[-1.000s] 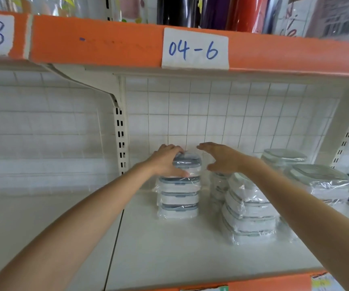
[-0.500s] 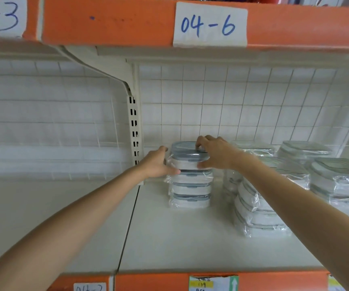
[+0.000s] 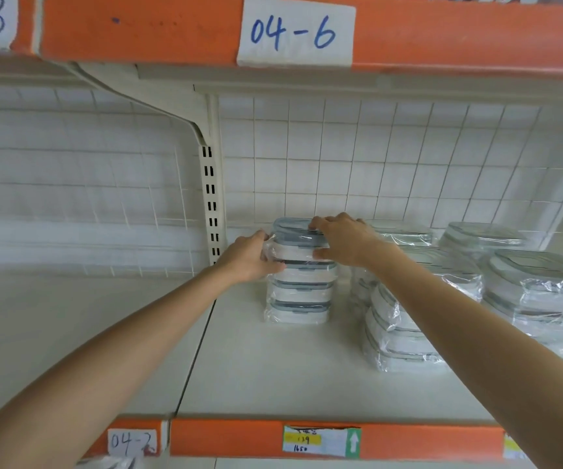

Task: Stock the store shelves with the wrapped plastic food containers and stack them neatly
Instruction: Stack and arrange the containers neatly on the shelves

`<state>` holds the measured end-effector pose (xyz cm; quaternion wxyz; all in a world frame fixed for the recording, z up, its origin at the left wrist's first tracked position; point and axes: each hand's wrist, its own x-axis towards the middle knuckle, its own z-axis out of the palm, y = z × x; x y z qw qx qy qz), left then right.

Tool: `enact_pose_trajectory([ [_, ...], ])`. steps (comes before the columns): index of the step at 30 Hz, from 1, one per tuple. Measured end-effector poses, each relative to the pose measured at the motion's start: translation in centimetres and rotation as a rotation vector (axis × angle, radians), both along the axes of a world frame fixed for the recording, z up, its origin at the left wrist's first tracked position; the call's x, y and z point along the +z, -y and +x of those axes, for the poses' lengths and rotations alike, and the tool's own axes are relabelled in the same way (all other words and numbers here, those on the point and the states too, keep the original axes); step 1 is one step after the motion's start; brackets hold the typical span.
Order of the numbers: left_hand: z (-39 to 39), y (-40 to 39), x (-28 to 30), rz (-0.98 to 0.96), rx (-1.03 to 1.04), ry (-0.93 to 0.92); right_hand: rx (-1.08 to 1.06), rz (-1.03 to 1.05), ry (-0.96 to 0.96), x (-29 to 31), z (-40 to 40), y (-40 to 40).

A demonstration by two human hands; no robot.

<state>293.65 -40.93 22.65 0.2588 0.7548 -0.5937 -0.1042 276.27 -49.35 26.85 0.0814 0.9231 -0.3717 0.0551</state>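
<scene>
Head view. Stack of four wrapped containers, white bodies, grey-blue lids with front clasps, clear film wrinkled and glossy at the edges. It stands upright on the shelf, near the back grid wall, just right of the slotted upright. Top container sits square on the three below.

Left hand presses the stack's left side, fingers curled round the top container's wrap. Right hand clamps the top container's right end, fingers over the lid, thumb on the front.

Right of the stack: a leaning pile of the same containers, then bigger wrapped ones further right.

Shelf white, front edge orange, price tag below the stack. Label "04-6" on the orange rail above it.
</scene>
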Motion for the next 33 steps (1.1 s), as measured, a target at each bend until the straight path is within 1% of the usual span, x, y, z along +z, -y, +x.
enact_pose_trajectory([
  [2,0.1,-1.1,0.1,0.064,0.003,0.117,0.015,-0.085,-0.069,0.2,0.3,-0.2],
  [4,0.3,-2.3,0.3,0.108,0.009,0.287,0.069,-0.169,-0.092,0.4,0.9,-0.7],
  [6,0.6,-3.9,0.5,0.122,0.025,0.41,0.168,-0.223,-0.059,0.4,1.7,-1.9],
  [9,1.1,-6.7,0.4,0.159,0.048,0.518,0.343,-0.284,0.003,-0.4,3.3,-4.5],
  [11,1.6,-8.8,-0.1,0.216,0.061,0.558,0.412,-0.237,0.001,-1.3,4.1,-6.5],
  [14,2.4,-11.7,-1.1,0.319,0.067,0.625,0.481,-0.114,-0.083,-2.7,4.9,-9.0],
  [17,3.3,-14.4,-2.0,0.385,0.04,0.634,0.49,0.02,-0.162,-3.8,5.5,-10.7],
  [21,4.1,-18.6,-3.1,0.366,0.05,0.615,0.504,0.116,-0.182,-4.9,6.6,-13.8],
  [25,4.8,-24.0,-4.4,0.305,0.095,0.609,0.541,0.166,-0.165,-6.1,7.7,-18.9],
  [28,5.7,-28.6,-5.3,0.298,0.127,0.603,0.562,0.2,-0.166,-7.5,8.2,-22.9],
  [33,6.4,-35.8,-7.8,0.294,0.117,0.568,0.551,0.217,-0.177,-9.3,7.5,-28.6],
])
